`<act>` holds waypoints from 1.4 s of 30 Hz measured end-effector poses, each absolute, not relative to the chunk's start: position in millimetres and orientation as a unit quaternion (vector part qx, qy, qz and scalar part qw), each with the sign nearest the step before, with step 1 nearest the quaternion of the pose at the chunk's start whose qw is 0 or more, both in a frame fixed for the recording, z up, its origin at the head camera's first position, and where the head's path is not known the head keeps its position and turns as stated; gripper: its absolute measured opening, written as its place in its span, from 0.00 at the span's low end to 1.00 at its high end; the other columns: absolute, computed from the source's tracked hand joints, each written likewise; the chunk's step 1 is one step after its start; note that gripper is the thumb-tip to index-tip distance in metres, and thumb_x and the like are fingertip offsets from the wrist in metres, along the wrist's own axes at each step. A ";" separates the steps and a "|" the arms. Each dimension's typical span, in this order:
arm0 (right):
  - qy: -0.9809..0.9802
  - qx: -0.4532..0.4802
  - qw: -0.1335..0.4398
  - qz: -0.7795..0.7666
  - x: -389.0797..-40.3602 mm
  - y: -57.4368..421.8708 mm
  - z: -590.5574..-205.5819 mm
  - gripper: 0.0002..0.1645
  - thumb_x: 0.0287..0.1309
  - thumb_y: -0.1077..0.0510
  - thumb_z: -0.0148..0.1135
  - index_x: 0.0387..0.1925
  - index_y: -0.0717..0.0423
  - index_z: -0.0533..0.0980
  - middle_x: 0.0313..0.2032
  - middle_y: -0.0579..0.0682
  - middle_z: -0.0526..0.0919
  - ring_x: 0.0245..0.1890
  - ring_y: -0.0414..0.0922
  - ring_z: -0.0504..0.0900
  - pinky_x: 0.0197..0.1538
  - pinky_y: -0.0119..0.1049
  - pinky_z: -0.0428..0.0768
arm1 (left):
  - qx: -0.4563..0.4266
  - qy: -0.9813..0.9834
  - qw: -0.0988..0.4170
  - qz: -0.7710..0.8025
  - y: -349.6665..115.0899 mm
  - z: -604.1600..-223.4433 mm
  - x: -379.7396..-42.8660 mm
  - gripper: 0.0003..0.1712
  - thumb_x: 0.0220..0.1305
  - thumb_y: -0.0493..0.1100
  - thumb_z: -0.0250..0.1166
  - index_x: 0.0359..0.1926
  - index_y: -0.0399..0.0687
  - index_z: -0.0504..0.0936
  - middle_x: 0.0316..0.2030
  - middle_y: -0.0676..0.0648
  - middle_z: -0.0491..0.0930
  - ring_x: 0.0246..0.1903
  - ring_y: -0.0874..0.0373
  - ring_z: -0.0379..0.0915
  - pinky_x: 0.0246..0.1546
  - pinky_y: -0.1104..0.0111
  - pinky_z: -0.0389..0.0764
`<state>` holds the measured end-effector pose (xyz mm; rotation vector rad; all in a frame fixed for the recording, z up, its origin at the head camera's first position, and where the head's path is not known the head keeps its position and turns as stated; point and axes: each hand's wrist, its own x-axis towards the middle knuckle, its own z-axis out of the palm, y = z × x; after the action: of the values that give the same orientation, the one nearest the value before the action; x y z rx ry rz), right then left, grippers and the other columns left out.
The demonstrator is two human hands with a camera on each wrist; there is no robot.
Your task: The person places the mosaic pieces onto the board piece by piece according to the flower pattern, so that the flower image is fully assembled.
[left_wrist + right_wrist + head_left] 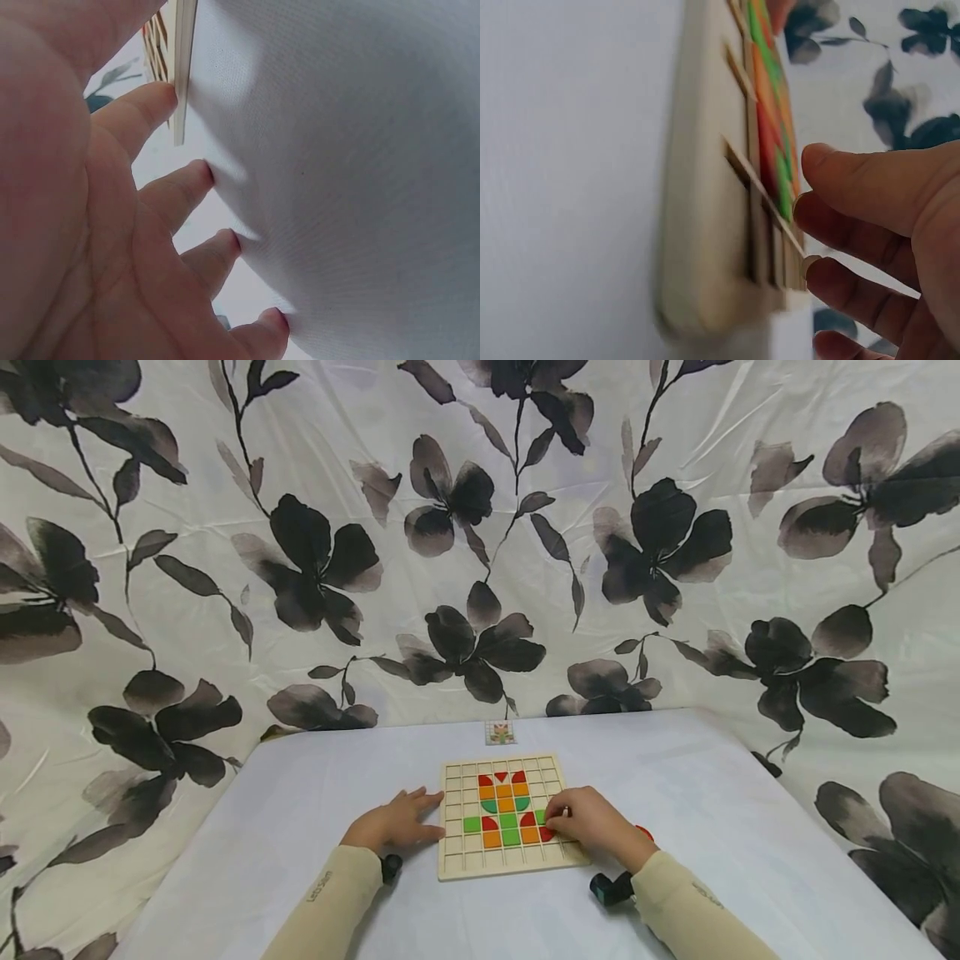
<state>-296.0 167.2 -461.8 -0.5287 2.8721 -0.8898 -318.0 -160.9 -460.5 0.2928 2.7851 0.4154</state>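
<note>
A pale wooden grid board (465, 865) lies on the white table, with red, orange and green tiles forming a pattern in its middle squares. My left hand (397, 821) rests at the board's left edge, fingers spread; in the left wrist view a fingertip (166, 97) touches the board's side and others rest on the cloth. My right hand (588, 821) is over the right side of the pattern, beside a green tile (540, 817) and a red tile (547, 834). In the right wrist view its thumb and index finger stand slightly apart at the tiles, with nothing visible between them.
A small patterned picture card (500, 732) lies behind the board near the table's far edge. Something red (644, 833) shows partly behind my right wrist. A floral cloth (465, 643) hangs behind the table. Black wrist devices (611, 890) sit under both wrists.
</note>
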 end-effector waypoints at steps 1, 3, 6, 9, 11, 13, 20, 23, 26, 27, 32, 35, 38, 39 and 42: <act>0.942 -0.172 0.036 -0.287 -295.6 171.1 -460.3 0.03 0.60 0.55 0.65 0.30 0.44 0.83 0.29 0.38 0.80 0.31 0.40 0.73 0.35 0.33 0.73 | 0.102 0.972 0.155 0.145 -160.5 -460.8 -317.9 0.44 0.58 0.63 0.66 0.72 0.59 0.63 0.73 0.41 0.57 0.73 0.32 0.46 0.65 0.34 0.55; 0.945 -0.169 0.022 -0.279 -294.4 180.5 -455.9 0.03 0.59 0.57 0.65 0.31 0.45 0.83 0.29 0.37 0.80 0.30 0.40 0.73 0.35 0.34 0.73 | 0.104 0.972 0.153 0.143 -159.9 -461.2 -317.8 0.44 0.58 0.64 0.65 0.72 0.59 0.63 0.73 0.41 0.57 0.73 0.32 0.46 0.65 0.34 0.55; 0.952 -0.157 0.008 -0.262 -291.9 196.8 -448.4 0.03 0.58 0.59 0.66 0.32 0.46 0.83 0.30 0.37 0.81 0.29 0.39 0.73 0.35 0.34 0.73 | 0.107 0.973 0.151 0.137 -159.3 -460.7 -318.1 0.43 0.58 0.64 0.65 0.72 0.59 0.63 0.73 0.41 0.58 0.72 0.32 0.46 0.65 0.34 0.56; 0.957 -0.142 0.017 -0.253 -287.7 215.0 -443.0 0.04 0.57 0.61 0.66 0.33 0.48 0.83 0.31 0.39 0.81 0.28 0.39 0.73 0.34 0.34 0.74 | 0.106 0.972 0.153 0.140 -158.7 -458.7 -317.6 0.43 0.58 0.63 0.65 0.72 0.59 0.63 0.73 0.40 0.57 0.72 0.32 0.46 0.66 0.34 0.55; 0.959 -0.129 0.033 -0.248 -284.6 226.7 -441.2 0.05 0.57 0.62 0.66 0.34 0.49 0.83 0.32 0.41 0.82 0.26 0.39 0.74 0.32 0.34 0.75 | 0.104 0.972 0.156 0.143 -158.6 -458.4 -317.1 0.43 0.58 0.63 0.65 0.72 0.59 0.63 0.73 0.40 0.57 0.73 0.32 0.46 0.66 0.34 0.55; 0.962 -0.120 0.049 -0.241 -281.3 237.5 -441.0 0.05 0.56 0.63 0.66 0.34 0.50 0.83 0.32 0.43 0.82 0.24 0.40 0.74 0.30 0.33 0.75 | 0.103 0.971 0.156 0.145 -158.7 -458.2 -316.4 0.43 0.58 0.62 0.66 0.72 0.59 0.63 0.73 0.40 0.57 0.72 0.32 0.46 0.66 0.34 0.55; 0.976 -0.095 0.064 -0.184 -277.7 262.0 -446.6 0.06 0.54 0.63 0.66 0.35 0.51 0.83 0.34 0.44 0.83 0.31 0.41 0.75 0.37 0.38 0.78 | 0.103 0.972 0.154 0.146 -159.7 -458.1 -316.2 0.43 0.58 0.62 0.66 0.72 0.58 0.63 0.73 0.40 0.57 0.72 0.31 0.46 0.66 0.34 0.55; 0.981 -0.090 0.055 -0.165 -277.8 268.2 -449.1 0.07 0.53 0.62 0.66 0.35 0.50 0.84 0.34 0.44 0.84 0.34 0.41 0.77 0.41 0.42 0.80 | 0.105 0.972 0.155 0.145 -159.9 -458.9 -316.9 0.43 0.59 0.62 0.65 0.72 0.58 0.63 0.73 0.40 0.57 0.72 0.32 0.46 0.66 0.34 0.55; 0.982 -0.084 0.054 -0.159 -277.5 272.3 -450.8 0.07 0.54 0.61 0.66 0.37 0.52 0.84 0.36 0.45 0.84 0.36 0.42 0.79 0.44 0.45 0.80 | 0.105 0.972 0.155 0.145 -159.4 -458.8 -316.9 0.43 0.59 0.62 0.65 0.72 0.58 0.63 0.73 0.40 0.57 0.72 0.32 0.46 0.66 0.35 0.55; 0.982 -0.083 0.055 -0.159 -277.2 273.1 -450.9 0.08 0.54 0.61 0.66 0.38 0.53 0.84 0.36 0.46 0.84 0.37 0.43 0.79 0.45 0.46 0.80 | 0.105 0.971 0.155 0.147 -159.2 -458.8 -317.1 0.43 0.58 0.62 0.66 0.72 0.58 0.63 0.73 0.40 0.57 0.72 0.32 0.46 0.66 0.35 0.55; 0.980 -0.079 0.065 -0.170 -275.1 274.3 -449.9 0.10 0.55 0.59 0.66 0.40 0.56 0.83 0.39 0.47 0.85 0.40 0.44 0.80 0.48 0.48 0.81 | 0.104 0.971 0.154 0.151 -158.9 -457.4 -316.6 0.43 0.58 0.62 0.66 0.72 0.58 0.63 0.73 0.39 0.57 0.72 0.31 0.46 0.66 0.34 0.55; 0.978 -0.078 0.071 -0.179 -273.6 273.7 -449.3 0.09 0.54 0.58 0.68 0.39 0.55 0.84 0.38 0.47 0.84 0.39 0.43 0.80 0.47 0.48 0.80 | 0.102 0.971 0.156 0.150 -159.4 -458.3 -317.0 0.43 0.58 0.62 0.66 0.72 0.59 0.63 0.73 0.40 0.57 0.73 0.32 0.45 0.66 0.34 0.55; 0.977 -0.080 0.070 -0.186 -272.4 272.7 -450.4 0.06 0.53 0.58 0.69 0.35 0.52 0.83 0.35 0.44 0.84 0.36 0.42 0.78 0.44 0.45 0.80 | 0.105 0.971 0.157 0.148 -159.7 -459.6 -318.2 0.44 0.58 0.63 0.66 0.72 0.59 0.63 0.73 0.40 0.57 0.72 0.32 0.46 0.65 0.34 0.55; 0.976 -0.080 0.069 -0.189 -272.4 272.2 -451.2 0.05 0.53 0.58 0.69 0.34 0.51 0.83 0.34 0.44 0.83 0.35 0.41 0.77 0.43 0.44 0.80 | 0.105 0.971 0.157 0.148 -159.9 -460.0 -318.7 0.44 0.58 0.63 0.66 0.72 0.59 0.63 0.73 0.40 0.57 0.73 0.32 0.45 0.66 0.34 0.55; 0.974 -0.084 0.064 -0.198 -271.7 270.2 -452.7 0.04 0.53 0.59 0.69 0.31 0.50 0.81 0.31 0.43 0.81 0.32 0.41 0.74 0.39 0.41 0.78 | 0.105 0.971 0.159 0.147 -160.5 -461.7 -319.7 0.44 0.58 0.64 0.65 0.72 0.59 0.63 0.73 0.41 0.57 0.73 0.32 0.45 0.66 0.34 0.55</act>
<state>-271.7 270.2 -452.7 -0.2548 2.9420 -0.5984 -319.7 -160.5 -461.7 0.3007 2.7747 0.4188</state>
